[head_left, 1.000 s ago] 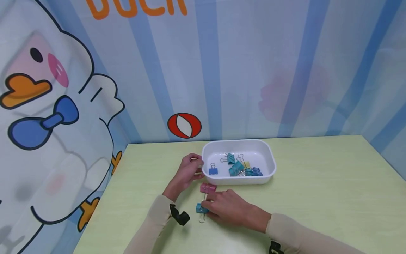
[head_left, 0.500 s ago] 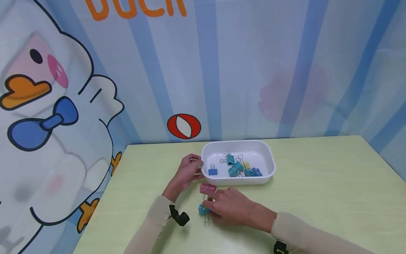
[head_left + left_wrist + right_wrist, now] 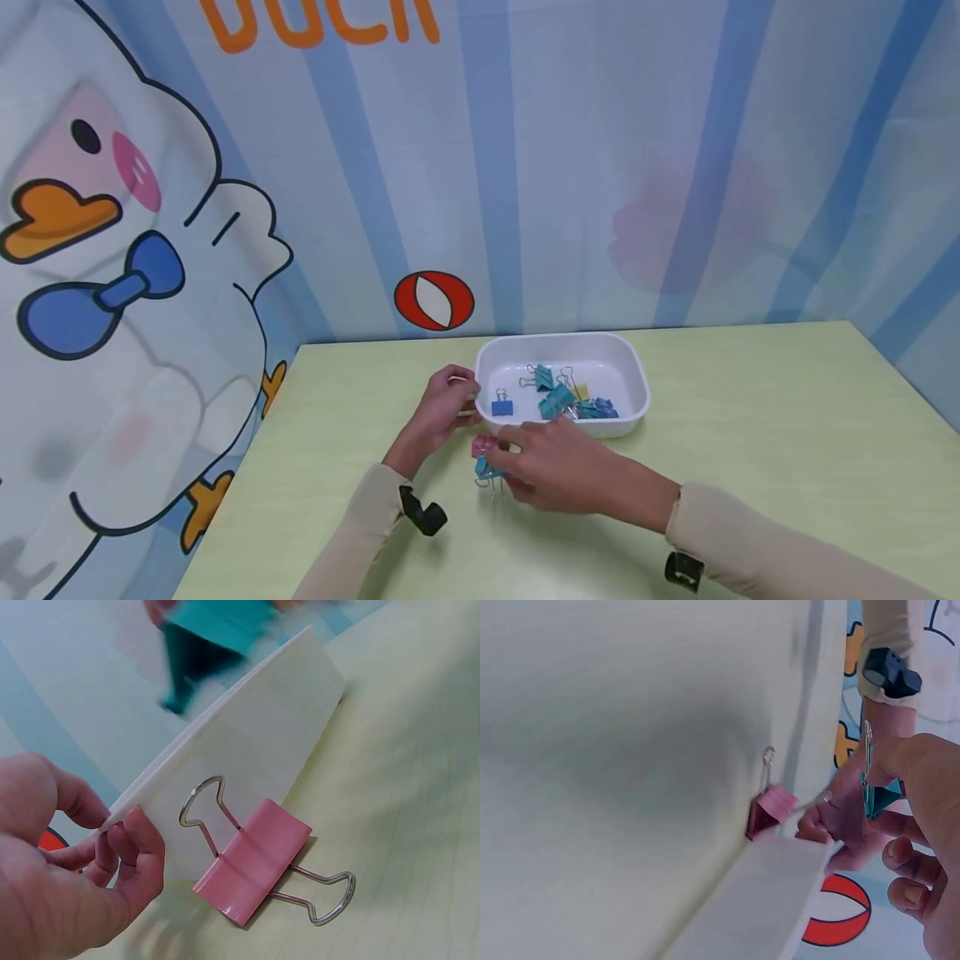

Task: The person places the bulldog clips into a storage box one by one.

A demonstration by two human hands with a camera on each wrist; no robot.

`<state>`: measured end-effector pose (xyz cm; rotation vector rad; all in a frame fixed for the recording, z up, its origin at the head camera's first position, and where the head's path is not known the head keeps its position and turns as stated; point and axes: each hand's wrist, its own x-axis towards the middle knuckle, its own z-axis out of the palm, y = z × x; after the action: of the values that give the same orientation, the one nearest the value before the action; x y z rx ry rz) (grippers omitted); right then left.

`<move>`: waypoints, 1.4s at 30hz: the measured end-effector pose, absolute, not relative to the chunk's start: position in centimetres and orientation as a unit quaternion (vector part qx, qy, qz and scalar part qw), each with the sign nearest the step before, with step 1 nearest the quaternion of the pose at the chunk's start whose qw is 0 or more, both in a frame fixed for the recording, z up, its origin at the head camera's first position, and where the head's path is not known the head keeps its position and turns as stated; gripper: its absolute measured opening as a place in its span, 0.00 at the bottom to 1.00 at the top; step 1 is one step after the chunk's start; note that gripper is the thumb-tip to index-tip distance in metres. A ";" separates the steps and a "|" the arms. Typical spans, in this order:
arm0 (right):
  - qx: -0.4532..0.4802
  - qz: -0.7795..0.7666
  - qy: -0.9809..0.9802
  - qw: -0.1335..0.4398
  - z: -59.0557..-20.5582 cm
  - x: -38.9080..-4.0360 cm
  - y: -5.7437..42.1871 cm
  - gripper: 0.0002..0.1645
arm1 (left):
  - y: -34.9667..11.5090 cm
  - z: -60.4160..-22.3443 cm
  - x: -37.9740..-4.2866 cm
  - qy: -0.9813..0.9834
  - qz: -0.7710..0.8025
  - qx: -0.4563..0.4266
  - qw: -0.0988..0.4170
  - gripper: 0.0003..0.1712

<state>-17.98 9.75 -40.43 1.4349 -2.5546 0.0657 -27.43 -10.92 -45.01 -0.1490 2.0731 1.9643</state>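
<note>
My left hand [image 3: 442, 406] pinches the left rim of a white plastic tray [image 3: 561, 338] between thumb and fingers. In my right hand [image 3: 558, 468] a teal binder clip [image 3: 881, 796] is pinched between thumb and index finger, raised off the table. The left wrist view shows this clip blurred, near the tray's rim. A pink binder clip [image 3: 253, 861] with both wire handles spread rests on the table against the tray's outer wall, just beside the left hand. Inside the tray lie a blue binder clip [image 3: 502, 407] at the left and several teal, blue and yellow clips [image 3: 557, 401] in the middle.
The pale yellow-green table [image 3: 750, 433] reaches back to a blue striped curtain [image 3: 570, 167] with a printed duck at the left. Black wrist cameras [image 3: 423, 512] sit on both sleeves.
My right hand has lifted the teal clip from the table in front and carried it up toward the tray, past the pink clip. The left hand stays on the tray.
</note>
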 end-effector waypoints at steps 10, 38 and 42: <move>0.470 0.016 -0.853 0.226 -37.7 -19.8 11.4 0.19 | -11.1 -45.2 -27.4 0.712 0.687 -0.040 0.139 0.17; 0.364 0.087 -0.898 0.230 -34.0 -23.4 13.7 0.37 | -10.8 -45.2 -27.6 0.719 0.679 -0.052 0.139 0.18; 0.378 0.073 -0.894 0.229 -34.4 -22.8 13.5 0.37 | -10.9 -45.3 -27.6 0.718 0.681 -0.049 0.138 0.17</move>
<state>-22.79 13.50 -34.44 1.0390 -2.4606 0.2013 -27.64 -10.86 -45.26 -0.1431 2.0757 1.9695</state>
